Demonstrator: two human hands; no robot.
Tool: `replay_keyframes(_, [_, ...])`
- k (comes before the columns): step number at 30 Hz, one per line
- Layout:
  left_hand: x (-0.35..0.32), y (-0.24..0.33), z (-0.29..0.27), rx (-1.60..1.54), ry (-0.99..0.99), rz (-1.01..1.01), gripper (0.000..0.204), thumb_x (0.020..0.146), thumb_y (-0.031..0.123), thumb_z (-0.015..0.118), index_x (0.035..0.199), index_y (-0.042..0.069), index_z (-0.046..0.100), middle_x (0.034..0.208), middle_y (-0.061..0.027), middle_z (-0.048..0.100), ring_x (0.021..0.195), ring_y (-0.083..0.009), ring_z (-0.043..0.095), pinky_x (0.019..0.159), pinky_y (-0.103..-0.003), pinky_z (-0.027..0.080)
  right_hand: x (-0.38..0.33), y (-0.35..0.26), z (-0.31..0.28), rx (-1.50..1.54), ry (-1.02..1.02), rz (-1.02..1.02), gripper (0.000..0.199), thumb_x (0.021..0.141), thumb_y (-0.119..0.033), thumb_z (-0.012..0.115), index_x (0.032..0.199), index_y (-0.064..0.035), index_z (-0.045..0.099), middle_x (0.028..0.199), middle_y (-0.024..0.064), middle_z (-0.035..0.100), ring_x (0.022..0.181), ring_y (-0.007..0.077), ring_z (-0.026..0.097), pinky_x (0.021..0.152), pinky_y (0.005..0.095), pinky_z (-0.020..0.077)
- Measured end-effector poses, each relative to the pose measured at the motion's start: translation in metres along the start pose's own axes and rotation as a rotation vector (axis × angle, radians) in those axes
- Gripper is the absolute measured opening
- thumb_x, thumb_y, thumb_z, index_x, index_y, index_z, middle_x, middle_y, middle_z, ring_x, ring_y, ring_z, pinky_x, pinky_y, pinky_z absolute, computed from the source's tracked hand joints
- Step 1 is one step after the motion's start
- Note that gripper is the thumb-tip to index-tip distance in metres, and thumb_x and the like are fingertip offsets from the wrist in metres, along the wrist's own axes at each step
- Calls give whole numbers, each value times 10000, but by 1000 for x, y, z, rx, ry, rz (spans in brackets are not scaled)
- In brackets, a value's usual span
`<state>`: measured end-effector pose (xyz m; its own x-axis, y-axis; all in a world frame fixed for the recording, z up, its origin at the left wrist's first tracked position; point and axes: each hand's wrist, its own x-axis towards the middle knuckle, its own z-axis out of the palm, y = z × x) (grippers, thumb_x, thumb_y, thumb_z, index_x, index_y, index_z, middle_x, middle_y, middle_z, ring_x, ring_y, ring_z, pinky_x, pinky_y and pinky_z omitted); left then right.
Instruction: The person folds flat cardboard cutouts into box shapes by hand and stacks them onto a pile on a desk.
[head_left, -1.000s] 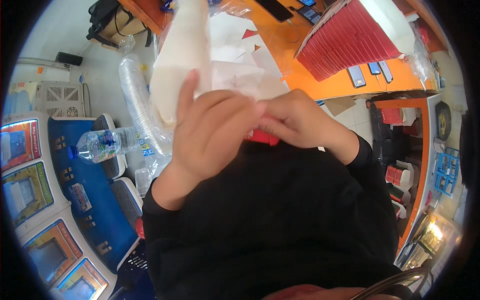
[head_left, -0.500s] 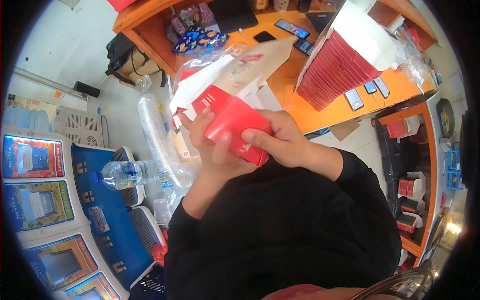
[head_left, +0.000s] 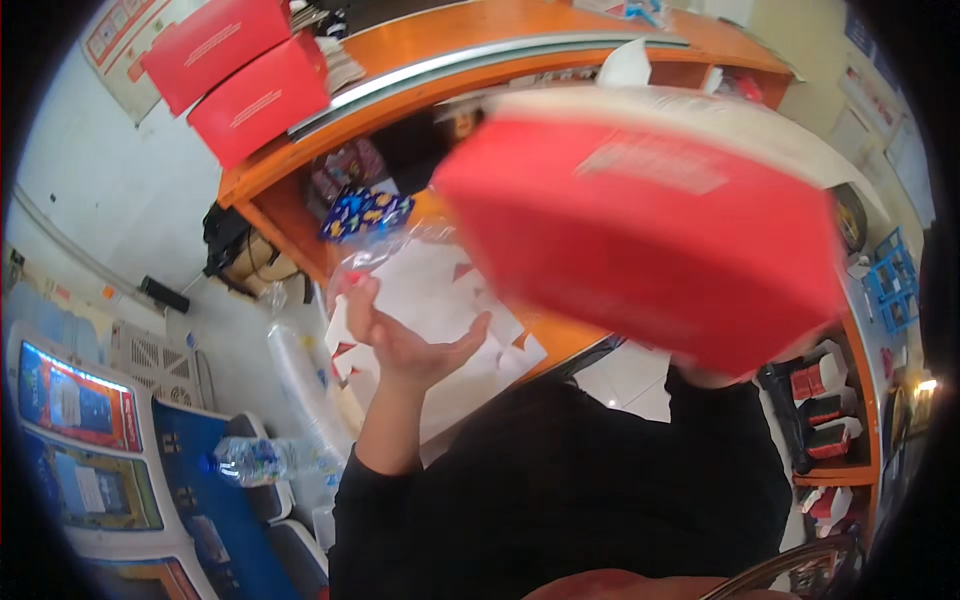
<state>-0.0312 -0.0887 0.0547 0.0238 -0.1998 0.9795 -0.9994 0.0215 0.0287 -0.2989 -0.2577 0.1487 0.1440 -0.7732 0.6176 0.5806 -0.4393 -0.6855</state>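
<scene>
Over orange wooden desk (head_left: 300,215), blurred red cardboard box (head_left: 650,240), bare open left hand (head_left: 405,340)

A large flat red cardboard box (head_left: 650,235), blurred, is raised close up and tilted down to the right, its pale edge on top, above the orange bench (head_left: 560,335).

Single head-worn fisheye, steeply downward, very close above lap and orange desk (head_left: 300,215).

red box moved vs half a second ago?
Yes. The red box has come up close to the camera, now covering the orange desk; left hand is off it.
</scene>
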Motion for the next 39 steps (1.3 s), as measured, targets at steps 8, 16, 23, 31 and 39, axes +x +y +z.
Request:
replay_keyframes(8, [59, 78, 125, -504, -337, 89, 386, 787, 162, 748, 1150, 82, 648, 1161, -112, 623, 1175, -325, 541, 973, -530, 433, 146, -71, -2, -653, -434, -152, 406, 864, -238, 712, 1159, 36, 656, 993, 126, 707, 839, 162, 687, 766, 269, 538])
replay_keyframes(16, [62, 74, 183, -379, -352, 80, 191, 803, 218, 734, 963, 129, 678, 906, -28, 620, 869, -274, 548, 809, -423, 426, 173, 31, 42, -1253, -942, -2, 322, 831, -280, 690, 1022, -22, 721, 814, 186, 710, 793, 307, 712, 721, 403, 557])
replay_keyframes(23, [52, 75, 191, -416, -312, -27, 144, 774, 158, 764, 884, 120, 679, 859, -13, 640, 820, -251, 561, 773, -386, 401, 155, 46, 36, -1517, -1157, -40, 237, 801, -239, 681, 947, -63, 742, 785, 174, 700, 775, 354, 696, 698, 441, 553])
replay_keyframes(31, [46, 70, 198, -517, -297, 29, 176, 709, 46, 763, 868, 118, 739, 899, -21, 672, 847, -244, 571, 785, -367, 397, 122, 82, 26, -1483, -1141, 2, 148, 811, -166, 637, 870, -53, 712, 780, 173, 700, 747, 365, 710, 674, 439, 561])
replay_keyframes(39, [22, 67, 216, -753, -295, -208, 482, 692, 35, 837, 1121, 76, 621, 1096, -79, 589, 997, -237, 589, 814, -370, 484, 100, 76, 23, -1213, -1055, 203, 649, 960, -635, 421, 1006, -47, 690, 861, 202, 713, 811, 378, 707, 748, 466, 544])
